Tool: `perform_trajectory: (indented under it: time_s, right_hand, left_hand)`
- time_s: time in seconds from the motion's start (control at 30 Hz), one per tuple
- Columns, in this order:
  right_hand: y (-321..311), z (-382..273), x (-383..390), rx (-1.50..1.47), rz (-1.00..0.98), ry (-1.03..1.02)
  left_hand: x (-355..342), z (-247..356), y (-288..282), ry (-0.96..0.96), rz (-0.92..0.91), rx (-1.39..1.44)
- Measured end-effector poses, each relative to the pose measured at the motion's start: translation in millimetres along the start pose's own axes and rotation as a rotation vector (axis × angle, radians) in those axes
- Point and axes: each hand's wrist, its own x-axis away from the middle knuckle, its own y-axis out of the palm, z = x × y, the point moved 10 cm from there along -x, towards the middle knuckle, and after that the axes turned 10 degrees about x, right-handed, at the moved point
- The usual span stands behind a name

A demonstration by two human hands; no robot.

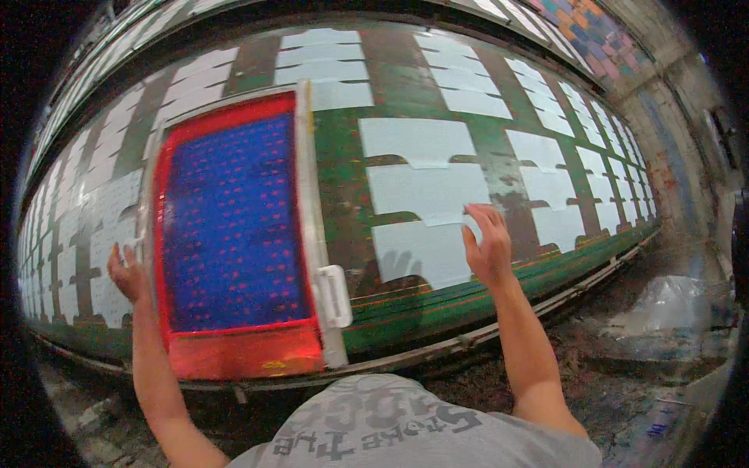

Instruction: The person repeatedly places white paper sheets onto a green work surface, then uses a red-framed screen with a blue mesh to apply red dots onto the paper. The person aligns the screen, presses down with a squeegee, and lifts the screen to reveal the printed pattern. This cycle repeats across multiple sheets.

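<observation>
A framed printing screen (226,218) with a blue mesh centre, red borders and pale rails lies on a long green table (406,320). My left hand (126,273) is beside the screen's left rail, fingers bent and apart, holding nothing that I can see. A white handle (335,296) sticks out from the right rail. My right hand (484,238) is open over the pale cut pieces (421,191) right of the screen, casting a shadow on them; whether it touches them I cannot tell.
Rows of similar pieces (460,74) run along the table in both directions. A metal rail (593,277) follows its near edge. Further long tables show at the top, colourful patches (585,39) at top right. A concrete floor with crumpled plastic (659,308) is at the right.
</observation>
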Motion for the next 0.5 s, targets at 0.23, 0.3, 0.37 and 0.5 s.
perform_trajectory:
  time_s: [0.23, 0.3, 0.37, 0.5]
  right_hand:
    - [88, 166, -81, -0.002, -0.111, 0.083]
    - [113, 200, -107, 0.023, -0.147, 0.095]
    - [138, 230, -131, 0.039, -0.180, 0.109]
    - [184, 273, -181, 0.055, -0.197, 0.130]
  left_hand:
    - [71, 279, 65, 0.348, -0.249, 0.077]
    - [105, 371, 92, 0.481, -0.313, 0.217]
    - [139, 449, 123, 0.572, -0.396, 0.381]
    - [193, 555, 187, 0.646, -0.510, 0.540]
